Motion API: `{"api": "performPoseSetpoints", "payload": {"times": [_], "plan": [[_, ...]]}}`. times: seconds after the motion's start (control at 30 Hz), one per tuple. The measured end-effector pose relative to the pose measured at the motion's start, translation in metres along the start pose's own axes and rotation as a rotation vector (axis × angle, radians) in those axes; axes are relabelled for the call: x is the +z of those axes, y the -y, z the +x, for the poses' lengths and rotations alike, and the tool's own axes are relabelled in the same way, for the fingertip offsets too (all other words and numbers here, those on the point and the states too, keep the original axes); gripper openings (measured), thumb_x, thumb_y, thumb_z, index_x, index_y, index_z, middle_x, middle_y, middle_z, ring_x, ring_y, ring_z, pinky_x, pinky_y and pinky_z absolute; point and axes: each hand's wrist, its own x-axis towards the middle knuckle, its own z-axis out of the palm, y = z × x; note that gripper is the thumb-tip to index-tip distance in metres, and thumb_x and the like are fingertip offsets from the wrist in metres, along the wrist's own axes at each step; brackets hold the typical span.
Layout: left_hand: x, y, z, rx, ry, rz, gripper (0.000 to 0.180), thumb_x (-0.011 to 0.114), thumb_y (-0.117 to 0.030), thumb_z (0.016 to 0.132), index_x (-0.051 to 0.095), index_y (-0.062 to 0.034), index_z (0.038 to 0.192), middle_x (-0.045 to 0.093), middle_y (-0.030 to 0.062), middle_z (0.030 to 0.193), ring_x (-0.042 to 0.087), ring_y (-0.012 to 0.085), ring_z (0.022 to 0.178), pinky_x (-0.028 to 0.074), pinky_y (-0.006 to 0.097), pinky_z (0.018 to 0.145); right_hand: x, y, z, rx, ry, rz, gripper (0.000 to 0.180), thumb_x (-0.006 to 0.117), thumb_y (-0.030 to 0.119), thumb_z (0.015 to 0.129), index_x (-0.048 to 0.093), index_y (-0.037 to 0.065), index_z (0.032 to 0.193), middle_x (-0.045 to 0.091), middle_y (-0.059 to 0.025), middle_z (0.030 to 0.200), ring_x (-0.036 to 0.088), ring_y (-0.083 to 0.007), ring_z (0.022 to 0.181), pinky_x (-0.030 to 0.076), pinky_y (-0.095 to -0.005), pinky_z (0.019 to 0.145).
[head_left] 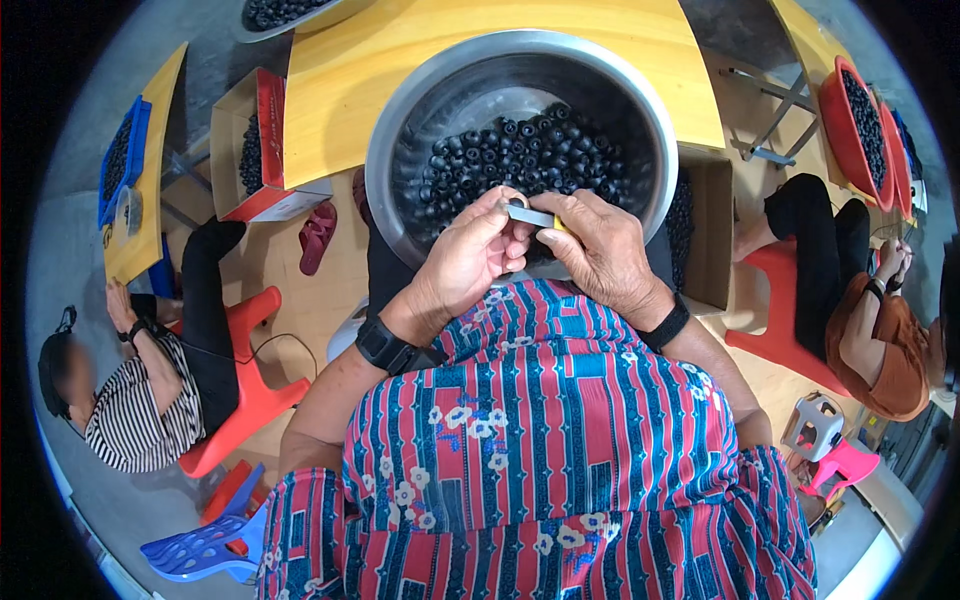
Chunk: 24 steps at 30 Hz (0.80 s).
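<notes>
Both of my hands meet over the near side of a wide steel bowl (655, 150), which holds many small black ring-shaped plastic parts (515, 145). My right hand (610, 240) is closed around a small knife (530, 214) with a yellow handle. Its flat metal blade points left, to the fingertips of my left hand (462, 258). Those fingers are pinched together; a small round piece seems to be between them, mostly hidden by the thumb and the blade. Dark bands circle both wrists.
The bowl's far part overlaps a yellow table (330, 110). Cardboard boxes of black parts stand left (235, 150) and right (712, 230). Two people sit on red stools at either side, by tables bearing a blue tray (125, 160) and red basins (845, 130). A pink slipper (317, 238) lies on the floor.
</notes>
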Motion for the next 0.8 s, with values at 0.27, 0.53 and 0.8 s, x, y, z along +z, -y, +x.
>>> {"api": "performPoseSetpoints", "payload": {"times": [0.27, 0.53, 0.8], "plan": [[0.017, -0.003, 0.0, -0.012, -0.044, 0.256, 0.021, 0.041, -0.03, 0.105, 0.05, -0.0103, 0.105, 0.047, -0.0026, 0.086, 0.043, 0.0036, 0.071, 0.038, 0.018, 0.062, -0.004, 0.0, -0.002, -0.063, 0.049, -0.098, 0.018, 0.07, 0.02, 0.087, 0.067, 0.007, 0.099, 0.059, -0.0094, 0.077, 0.061, -0.027, 0.066, 0.05, -0.0367, 0.059], [0.014, -0.003, -0.003, -0.04, -0.02, 0.226, 0.023, 0.045, -0.028, 0.101, 0.048, -0.0061, 0.109, 0.047, -0.0004, 0.091, 0.042, 0.0076, 0.077, 0.036, 0.023, 0.068, -0.003, 0.002, -0.002, -0.068, 0.036, -0.108, 0.019, 0.071, 0.024, 0.083, 0.064, 0.01, 0.093, 0.054, -0.0088, 0.076, 0.06, -0.0295, 0.069, 0.049, -0.0411, 0.059], [0.016, -0.004, -0.004, -0.038, -0.034, 0.253, 0.025, 0.045, -0.029, 0.101, 0.049, -0.0053, 0.11, 0.047, 0.0004, 0.091, 0.042, 0.0083, 0.077, 0.037, 0.023, 0.068, -0.003, 0.003, -0.002, -0.067, 0.046, -0.13, 0.018, 0.07, 0.025, 0.084, 0.064, 0.01, 0.091, 0.054, -0.0084, 0.076, 0.06, -0.0293, 0.069, 0.049, -0.041, 0.059]]}}
